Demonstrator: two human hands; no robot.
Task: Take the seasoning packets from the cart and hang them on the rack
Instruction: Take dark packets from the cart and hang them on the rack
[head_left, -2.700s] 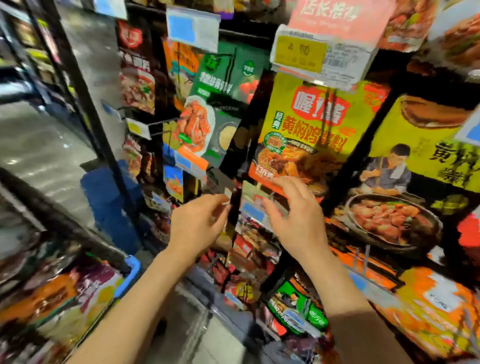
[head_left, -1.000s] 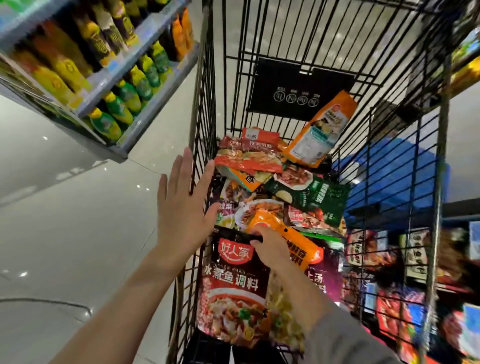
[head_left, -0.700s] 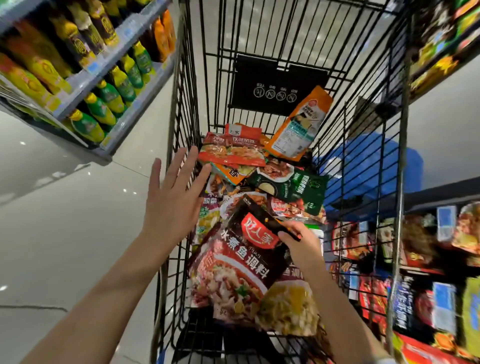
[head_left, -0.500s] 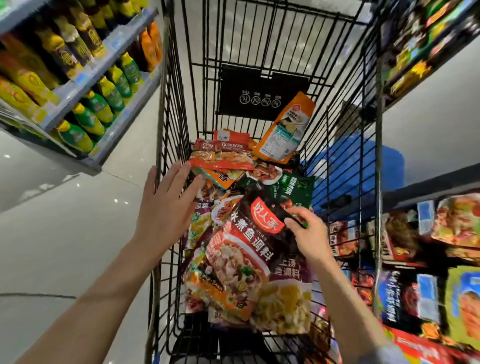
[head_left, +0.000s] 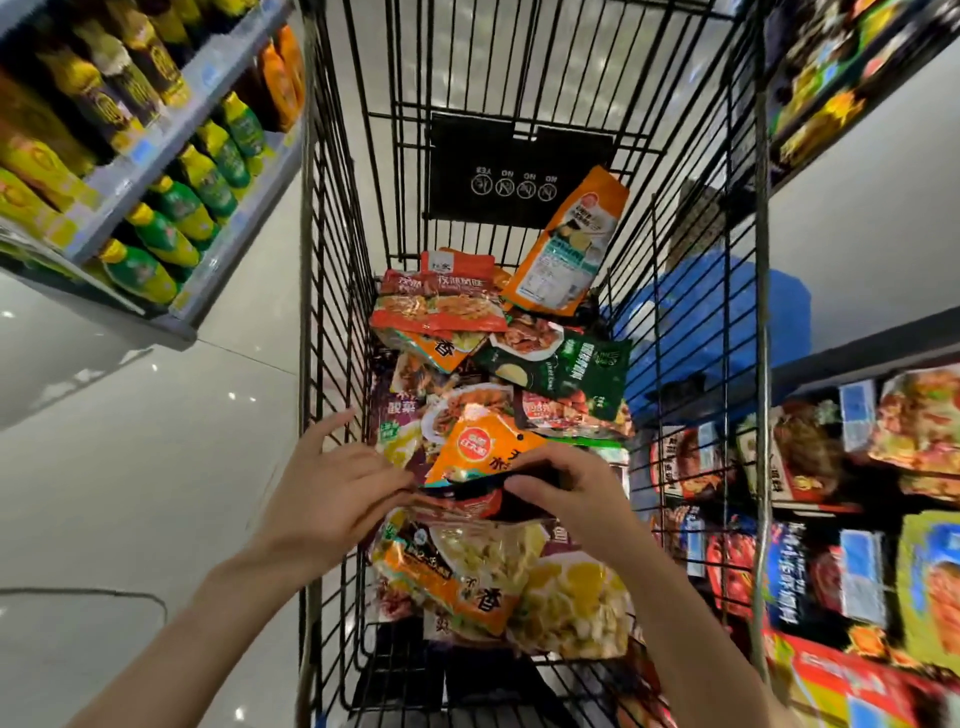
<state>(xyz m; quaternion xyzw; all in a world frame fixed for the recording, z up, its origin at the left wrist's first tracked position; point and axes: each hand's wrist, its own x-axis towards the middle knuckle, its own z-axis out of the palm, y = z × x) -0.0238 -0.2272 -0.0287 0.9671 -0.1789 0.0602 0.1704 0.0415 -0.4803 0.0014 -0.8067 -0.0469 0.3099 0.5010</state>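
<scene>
Both hands now on the lifted packets

The left hand (head_left: 332, 488), open beside the cart (head_left: 311, 291) wall half a second ago, now meets the right hand (head_left: 571, 493) at the dark top edge of the bunch of seasoning packets (head_left: 493, 566), now tipped flatter, top edge toward the camera.

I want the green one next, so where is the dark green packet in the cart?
In the head view the dark green packet lies right of centre in the cart, just below the leaning orange packet, beyond both hands.

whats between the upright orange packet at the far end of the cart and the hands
In the head view, a loose heap of seasoning packets fills the cart between that orange packet and the two hands.
</scene>
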